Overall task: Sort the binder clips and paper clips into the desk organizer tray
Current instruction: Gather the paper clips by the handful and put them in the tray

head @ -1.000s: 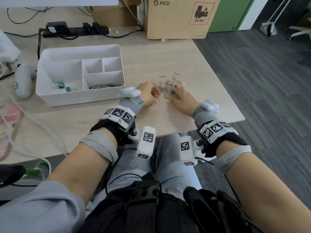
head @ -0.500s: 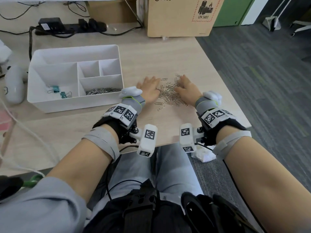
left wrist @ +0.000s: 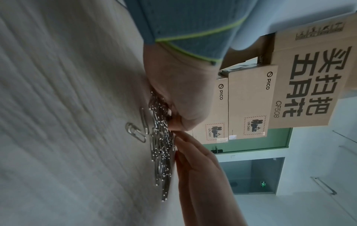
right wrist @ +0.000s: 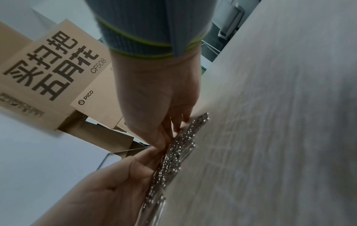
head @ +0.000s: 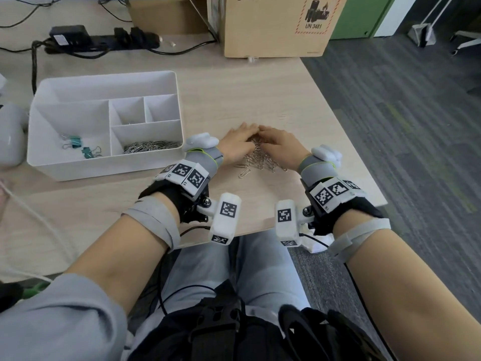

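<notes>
A heap of silver paper clips (head: 260, 160) lies on the wooden table right of the white organizer tray (head: 104, 168). My left hand (head: 238, 144) and right hand (head: 281, 147) lie cupped over the heap from either side, with their fingertips meeting at its far end. The wrist views show the heap (left wrist: 162, 145) (right wrist: 173, 156) squeezed between both palms. One loose clip (head: 244, 173) lies just in front. The tray's front right compartment holds paper clips (head: 151, 146). Its large left one holds two teal binder clips (head: 78, 145).
A cardboard box (head: 273, 27) stands at the table's back, with a black power strip (head: 104, 40) and cables to its left. A white device (head: 10, 136) sits left of the tray. The table's right edge (head: 346, 142) runs close to my right hand.
Both hands have drawn together from the sides of the scattered clips. The clips are now pushed into one tight heap under the fingers.
</notes>
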The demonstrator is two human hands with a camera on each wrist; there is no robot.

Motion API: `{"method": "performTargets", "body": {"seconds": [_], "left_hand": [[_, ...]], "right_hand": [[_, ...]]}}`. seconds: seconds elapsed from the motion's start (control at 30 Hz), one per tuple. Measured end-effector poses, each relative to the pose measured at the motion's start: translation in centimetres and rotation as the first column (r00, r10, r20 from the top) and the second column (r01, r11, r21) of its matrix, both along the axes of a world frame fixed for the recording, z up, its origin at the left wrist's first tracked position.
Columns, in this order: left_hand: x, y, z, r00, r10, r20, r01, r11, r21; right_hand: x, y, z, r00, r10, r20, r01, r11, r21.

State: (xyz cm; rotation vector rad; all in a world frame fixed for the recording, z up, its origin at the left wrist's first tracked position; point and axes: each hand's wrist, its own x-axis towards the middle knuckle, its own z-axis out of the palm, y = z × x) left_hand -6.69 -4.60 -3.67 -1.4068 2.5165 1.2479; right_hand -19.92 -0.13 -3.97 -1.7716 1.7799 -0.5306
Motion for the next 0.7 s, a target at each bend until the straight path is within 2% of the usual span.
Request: {"method": "performTargets", "body": {"seconds": [0.1,0.17,0.23,0.33,0.43,0.5,0.6,0.7], "left_hand": [[0.5,0.3,-0.6,0.999,-0.05,0.001,0.05,0.999,-0.019],[1.4,0.7,-1.0,0.996,-0.046,-0.078,0.043,0.999,-0.034],[2.1,1.0,-1.0,0.985,-0.021,-0.171,0.01,0.998,-0.064],[2.6,0.8,-0.7,0.987,0.003,-0.163,-0.032,0.984,-0.175],[2.6,0.8,-0.3,0.998,0.04,0.048,-0.023,0.949,-0.316],[2.5,1.0,-0.4,0.99,0.067,0.121,-0.022,0.94,-0.341],[1.9,1.3,-0.3,0.996,0.049,0.08,-0.022,0.949,-0.316],[0.9,1.2,-0.2,0.998,0.031,0.06,-0.01,0.948,-0.318]], "right_hand": [[-0.2,0.8,-0.3,0.994,0.001,0.111,0.001,1.0,-0.014],[-0.3,1.4,-0.4,0.977,-0.053,0.205,0.06,0.998,-0.03],[-0.6,1.8,-0.3,0.964,-0.123,0.237,0.136,0.99,-0.041],[-1.0,2.2,0.1,0.955,-0.219,0.199,0.242,0.965,-0.098],[-1.6,2.4,0.5,0.951,-0.29,0.107,0.302,0.946,-0.122],[-1.9,2.6,0.5,0.95,-0.312,0.011,0.312,0.949,-0.045],[-2.1,2.8,0.1,0.952,-0.303,-0.044,0.304,0.952,0.039],[-1.7,2.6,-0.1,0.949,-0.313,-0.028,0.313,0.95,0.006]]}}
